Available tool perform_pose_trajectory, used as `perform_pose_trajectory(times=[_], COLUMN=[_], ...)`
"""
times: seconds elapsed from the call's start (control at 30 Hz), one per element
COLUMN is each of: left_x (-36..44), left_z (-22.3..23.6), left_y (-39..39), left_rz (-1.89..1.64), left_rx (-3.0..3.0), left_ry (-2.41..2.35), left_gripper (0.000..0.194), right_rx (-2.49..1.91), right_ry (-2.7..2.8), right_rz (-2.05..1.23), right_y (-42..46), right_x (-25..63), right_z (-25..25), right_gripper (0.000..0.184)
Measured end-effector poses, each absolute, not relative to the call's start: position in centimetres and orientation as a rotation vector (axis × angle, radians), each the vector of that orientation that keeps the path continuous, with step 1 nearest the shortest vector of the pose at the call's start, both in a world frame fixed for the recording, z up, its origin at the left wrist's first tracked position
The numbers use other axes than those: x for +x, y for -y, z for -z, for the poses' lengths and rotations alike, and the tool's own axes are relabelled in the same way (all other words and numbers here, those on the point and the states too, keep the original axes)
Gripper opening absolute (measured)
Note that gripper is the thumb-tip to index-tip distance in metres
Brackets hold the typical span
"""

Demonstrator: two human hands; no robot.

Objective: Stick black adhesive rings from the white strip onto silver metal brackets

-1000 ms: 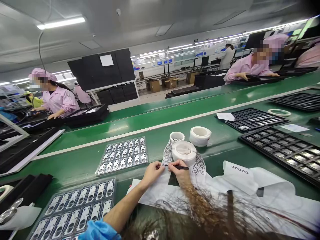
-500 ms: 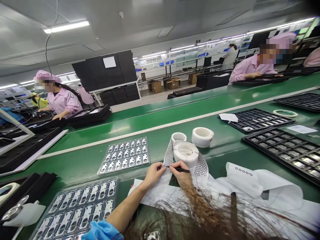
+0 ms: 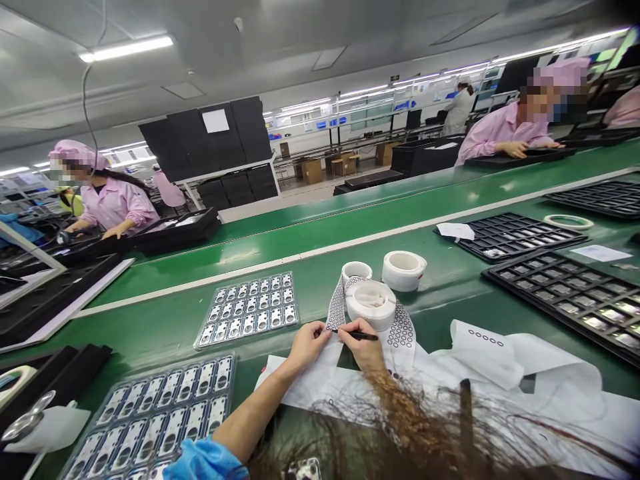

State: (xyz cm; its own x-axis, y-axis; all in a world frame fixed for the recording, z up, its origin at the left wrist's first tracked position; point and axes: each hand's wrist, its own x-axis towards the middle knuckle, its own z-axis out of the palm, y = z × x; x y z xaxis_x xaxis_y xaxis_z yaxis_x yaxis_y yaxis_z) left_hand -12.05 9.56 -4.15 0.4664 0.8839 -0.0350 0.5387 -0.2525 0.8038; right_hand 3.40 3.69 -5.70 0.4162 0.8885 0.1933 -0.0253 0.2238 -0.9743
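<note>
The right hand (image 3: 364,348) pinches a slim black tool (image 3: 361,336); the left hand (image 3: 313,348), fingers pressed together, meets a white black-ringed film strip (image 3: 336,308) — one slip could tear it.

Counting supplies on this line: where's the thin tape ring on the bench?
In the head view, the thin tape ring lies on the green bench at the right, between two black trays, well beyond and to the right of the white rolls.

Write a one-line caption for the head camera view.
Left hand touches a white ring-printed strip; right hand holds a slim black tool.
</note>
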Motion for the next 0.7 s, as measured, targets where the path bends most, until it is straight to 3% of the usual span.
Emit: perform_pose_trajectory(times=[0.7], left_x=[-12.22], left_z=[4.90], left_y=[-10.10], left_rz=[-0.563], left_rx=[1.960], left_ry=[-1.131], left_gripper=[0.028], right_rx=[-1.160], right_ry=[0.999], right_rz=[-0.777], right_y=[-3.79], right_x=[3.74], right_z=[6.18], right_gripper=[0.023])
